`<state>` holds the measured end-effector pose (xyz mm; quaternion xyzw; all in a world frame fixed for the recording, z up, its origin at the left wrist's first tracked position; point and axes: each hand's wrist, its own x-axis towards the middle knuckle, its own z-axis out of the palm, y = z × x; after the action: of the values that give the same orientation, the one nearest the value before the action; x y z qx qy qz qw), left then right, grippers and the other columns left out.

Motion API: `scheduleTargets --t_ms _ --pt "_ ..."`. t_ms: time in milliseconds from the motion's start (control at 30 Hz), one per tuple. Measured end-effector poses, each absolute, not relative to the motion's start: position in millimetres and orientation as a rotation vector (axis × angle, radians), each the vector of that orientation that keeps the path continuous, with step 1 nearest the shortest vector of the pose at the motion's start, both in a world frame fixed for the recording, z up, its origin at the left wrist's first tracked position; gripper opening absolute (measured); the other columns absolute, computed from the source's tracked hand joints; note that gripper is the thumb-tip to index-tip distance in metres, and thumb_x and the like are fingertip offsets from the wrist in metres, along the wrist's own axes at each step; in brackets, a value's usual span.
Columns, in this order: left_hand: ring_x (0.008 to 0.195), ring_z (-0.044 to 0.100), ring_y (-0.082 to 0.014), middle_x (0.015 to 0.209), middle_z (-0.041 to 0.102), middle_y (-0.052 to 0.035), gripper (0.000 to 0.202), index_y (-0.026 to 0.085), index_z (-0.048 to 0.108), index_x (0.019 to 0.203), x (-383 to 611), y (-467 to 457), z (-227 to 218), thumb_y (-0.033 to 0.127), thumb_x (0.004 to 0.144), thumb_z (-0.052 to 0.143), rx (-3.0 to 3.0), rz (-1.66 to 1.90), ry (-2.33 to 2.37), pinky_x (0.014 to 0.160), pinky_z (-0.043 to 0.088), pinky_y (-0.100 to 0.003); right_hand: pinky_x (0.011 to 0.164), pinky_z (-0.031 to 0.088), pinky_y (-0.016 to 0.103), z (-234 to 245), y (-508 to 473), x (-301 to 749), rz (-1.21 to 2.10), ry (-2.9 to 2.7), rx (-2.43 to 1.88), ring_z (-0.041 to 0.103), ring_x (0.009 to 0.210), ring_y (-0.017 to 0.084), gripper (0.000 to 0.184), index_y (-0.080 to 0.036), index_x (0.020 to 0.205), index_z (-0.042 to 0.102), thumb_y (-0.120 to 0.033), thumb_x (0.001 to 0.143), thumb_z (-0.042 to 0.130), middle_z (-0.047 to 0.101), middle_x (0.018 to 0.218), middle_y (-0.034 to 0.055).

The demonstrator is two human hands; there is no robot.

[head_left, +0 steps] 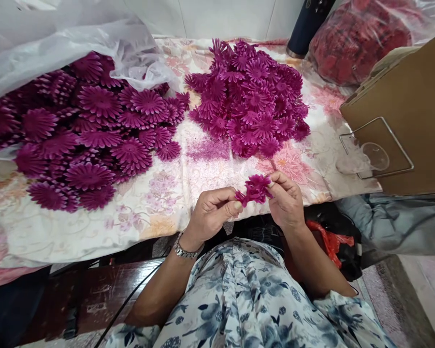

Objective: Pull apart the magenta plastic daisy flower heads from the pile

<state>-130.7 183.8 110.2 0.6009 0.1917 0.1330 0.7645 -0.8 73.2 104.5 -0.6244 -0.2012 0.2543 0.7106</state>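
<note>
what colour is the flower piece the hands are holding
Deep magenta-purple. The flower piece, pinched between the left hand and right hand, shows clearly in the head view.

Bright, even light, soft shadows; edges bend wide-angle, corners perhaps slightly soft.

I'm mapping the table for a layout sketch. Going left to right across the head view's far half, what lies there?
Clear plastic bag → spilled big purple flowers → heap of smaller purple flowers → dark bottle → bag of red flowers → cardboard box.
</note>
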Motion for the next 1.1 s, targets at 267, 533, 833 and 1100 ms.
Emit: scheduleTargets --t_ms 267,533,833,1100 --pt "0.059 0.05 -0.0133 0.061 0.055 -0.0017 0.023 0.017 0.059 0.061 -133 202 110 0.032 0.079 0.059 1.664 0.491 0.505 0.057 0.04 -0.026 0.061 0.042 0.024 101 64 30 0.401 -0.51 -1.352 0.047 0.062 0.01 0.02 -0.023 0.076 0.056 -0.038 0.073 0.068 0.051 0.07 -0.0028" --pt "0.078 0.055 -0.0167 0.091 0.059 -0.007 0.023 0.016 0.063 0.1 -124 202 119 0.028 0.082 0.055 2.245 0.719 0.771 0.074 0.043 -0.03 0.056 0.043 0.024 107 71 24 0.709 -0.484 -1.174 0.046 0.056 0.009 0.027 -0.022 0.073 0.058 -0.043 0.067 0.074 0.052 0.065 -0.0037" --pt "0.055 0.049 -0.0084 0.059 0.054 0.0025 0.011 0.015 0.057 0.066 -98 178 120 0.022 0.073 0.064 1.5 0.504 0.564 0.052 0.04 -0.02 0.059 0.039 0.021 98 74 5 0.707 -0.639 -1.264 0.048 0.062 0.008 0.013 -0.021 0.077 0.062 -0.033 0.08 0.065 0.055 0.069 -0.0035" --pt "0.074 0.054 -0.0114 0.086 0.058 -0.0027 0.015 0.017 0.061 0.092 -112 174 115 0.019 0.078 0.06 1.759 0.861 0.639 0.068 0.045 -0.024 0.057 0.04 0.022 97 73 0 0.463 -0.746 -1.45 0.048 0.06 0.008 0.012 -0.02 0.078 0.059 -0.03 0.084 0.059 0.054 0.067 -0.0034"
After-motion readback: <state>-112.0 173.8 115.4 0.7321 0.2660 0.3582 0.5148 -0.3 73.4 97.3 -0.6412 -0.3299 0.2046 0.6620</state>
